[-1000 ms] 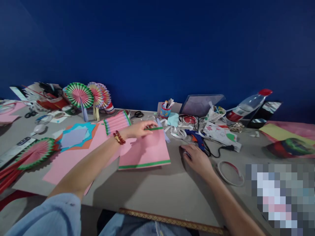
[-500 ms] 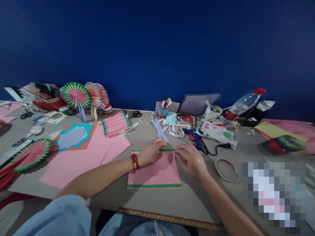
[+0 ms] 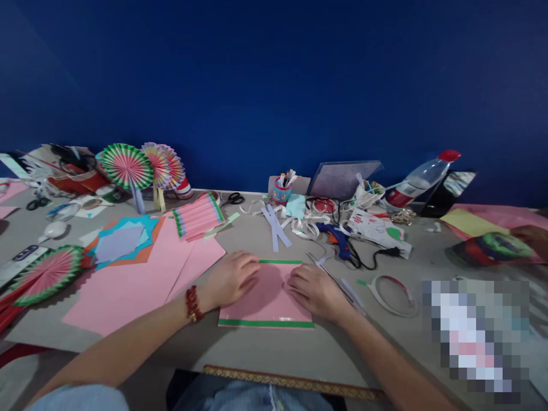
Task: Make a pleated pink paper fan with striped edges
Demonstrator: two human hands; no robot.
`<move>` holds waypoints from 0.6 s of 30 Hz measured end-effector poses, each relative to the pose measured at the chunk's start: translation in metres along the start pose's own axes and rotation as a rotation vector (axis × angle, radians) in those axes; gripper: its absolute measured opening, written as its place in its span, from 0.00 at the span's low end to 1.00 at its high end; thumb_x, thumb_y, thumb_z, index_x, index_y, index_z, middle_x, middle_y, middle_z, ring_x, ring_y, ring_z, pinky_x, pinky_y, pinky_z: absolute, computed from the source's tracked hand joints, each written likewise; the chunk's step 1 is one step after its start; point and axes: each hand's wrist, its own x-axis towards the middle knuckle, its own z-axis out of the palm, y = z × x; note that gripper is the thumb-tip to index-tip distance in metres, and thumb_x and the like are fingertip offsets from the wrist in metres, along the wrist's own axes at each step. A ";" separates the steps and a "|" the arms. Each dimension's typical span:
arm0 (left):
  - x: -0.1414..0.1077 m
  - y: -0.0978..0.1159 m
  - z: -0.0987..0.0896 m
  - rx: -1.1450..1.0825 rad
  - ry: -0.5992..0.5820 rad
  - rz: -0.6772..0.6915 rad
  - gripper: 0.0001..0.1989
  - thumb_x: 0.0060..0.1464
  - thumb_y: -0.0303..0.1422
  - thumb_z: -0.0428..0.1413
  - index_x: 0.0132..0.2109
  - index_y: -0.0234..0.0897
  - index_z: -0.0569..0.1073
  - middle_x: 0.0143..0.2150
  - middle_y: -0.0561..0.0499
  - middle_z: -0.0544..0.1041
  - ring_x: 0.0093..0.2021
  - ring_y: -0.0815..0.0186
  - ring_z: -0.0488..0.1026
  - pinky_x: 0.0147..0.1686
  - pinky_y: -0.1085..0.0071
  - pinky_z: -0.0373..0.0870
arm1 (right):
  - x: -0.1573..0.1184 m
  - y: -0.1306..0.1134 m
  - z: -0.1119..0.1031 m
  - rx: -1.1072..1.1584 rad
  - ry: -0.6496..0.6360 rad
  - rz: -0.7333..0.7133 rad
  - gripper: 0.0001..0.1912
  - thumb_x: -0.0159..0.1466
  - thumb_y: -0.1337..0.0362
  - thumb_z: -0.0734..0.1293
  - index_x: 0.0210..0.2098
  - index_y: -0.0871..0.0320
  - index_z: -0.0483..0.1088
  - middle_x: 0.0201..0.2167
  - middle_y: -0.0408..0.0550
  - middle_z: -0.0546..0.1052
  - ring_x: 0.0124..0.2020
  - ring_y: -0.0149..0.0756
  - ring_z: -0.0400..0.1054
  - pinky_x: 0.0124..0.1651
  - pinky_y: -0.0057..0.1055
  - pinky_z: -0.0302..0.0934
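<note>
A pink paper sheet (image 3: pixel 268 305) lies flat in front of me, with a green strip along its top edge and another along its bottom edge. My left hand (image 3: pixel 233 279), a red bead bracelet at its wrist, rests on the sheet's left side with fingers stretched out. On the right side my right hand (image 3: pixel 313 290) lies with its fingers slightly bent over the paper. Neither hand visibly grips anything. Beyond the sheet, two lilac paper strips (image 3: pixel 276 229) cross each other. A pale, scissors-like tool (image 3: pixel 322 260) lies partly hidden by my right hand.
Larger pink sheets (image 3: pixel 124 291) and a pleated pink paper (image 3: pixel 199 217) lie left. Paper fans (image 3: pixel 127 165) stand behind them. A blue glue gun (image 3: pixel 336 237), a tape roll (image 3: pixel 393 295) and a tilted bottle (image 3: pixel 417 182) are right. Another person's hand (image 3: pixel 531 240) shows at the right edge.
My left hand has moved from the sheet's top edge down to its left side. The right hand has come lower and inward. The scissors-like tool now shows, and another person's hand appears at right.
</note>
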 end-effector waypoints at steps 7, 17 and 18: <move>-0.051 0.002 0.006 0.107 -0.139 0.075 0.25 0.66 0.39 0.50 0.67 0.40 0.61 0.68 0.46 0.63 0.66 0.56 0.60 0.65 0.57 0.57 | -0.001 -0.001 0.008 -0.086 -0.008 0.012 0.09 0.68 0.65 0.62 0.45 0.58 0.73 0.41 0.54 0.76 0.44 0.43 0.68 0.48 0.40 0.63; -0.071 -0.007 -0.001 0.117 -0.157 0.023 0.29 0.65 0.48 0.50 0.68 0.43 0.59 0.69 0.47 0.62 0.67 0.56 0.59 0.67 0.54 0.51 | -0.002 -0.001 0.006 -0.097 -0.038 0.022 0.10 0.68 0.64 0.62 0.44 0.57 0.74 0.40 0.53 0.75 0.43 0.42 0.67 0.47 0.39 0.63; -0.072 -0.008 -0.001 0.113 -0.159 0.023 0.30 0.64 0.48 0.50 0.68 0.43 0.60 0.69 0.47 0.62 0.67 0.56 0.59 0.68 0.55 0.51 | -0.002 -0.001 0.006 -0.098 -0.040 0.024 0.10 0.68 0.65 0.62 0.44 0.57 0.74 0.40 0.53 0.75 0.43 0.42 0.67 0.47 0.39 0.63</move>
